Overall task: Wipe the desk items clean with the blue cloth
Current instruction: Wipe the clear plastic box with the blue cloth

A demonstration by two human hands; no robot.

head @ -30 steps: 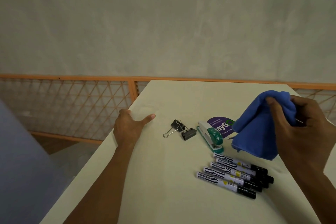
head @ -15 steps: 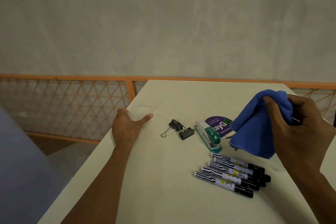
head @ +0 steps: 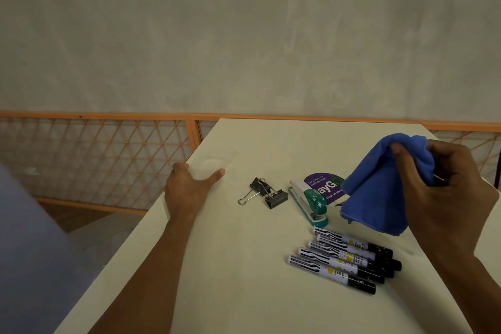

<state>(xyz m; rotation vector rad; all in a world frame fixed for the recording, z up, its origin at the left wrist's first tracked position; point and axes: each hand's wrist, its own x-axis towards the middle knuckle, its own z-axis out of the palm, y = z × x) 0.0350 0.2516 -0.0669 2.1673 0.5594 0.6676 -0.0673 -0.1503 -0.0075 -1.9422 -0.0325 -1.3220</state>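
While the right hand (head: 444, 198) pinches the blue cloth (head: 379, 192) bunched up over the right side of the desk (head: 244, 279), nothing looks wiped yet, far as I can tell. Two binder clips (head: 267, 192), the green stapler (head: 309, 203) and the row of black markers (head: 344, 260) lie untouched. Left hand (head: 187, 192) rests loosely at the desk's left edge, holding nothing. Basically the whole job's left imo.

Right hand (head: 444, 198) grips the blue cloth (head: 379, 192) beside the stapler (head: 309, 202); left hand (head: 187, 192) rests on the desk (head: 244, 266) edge.
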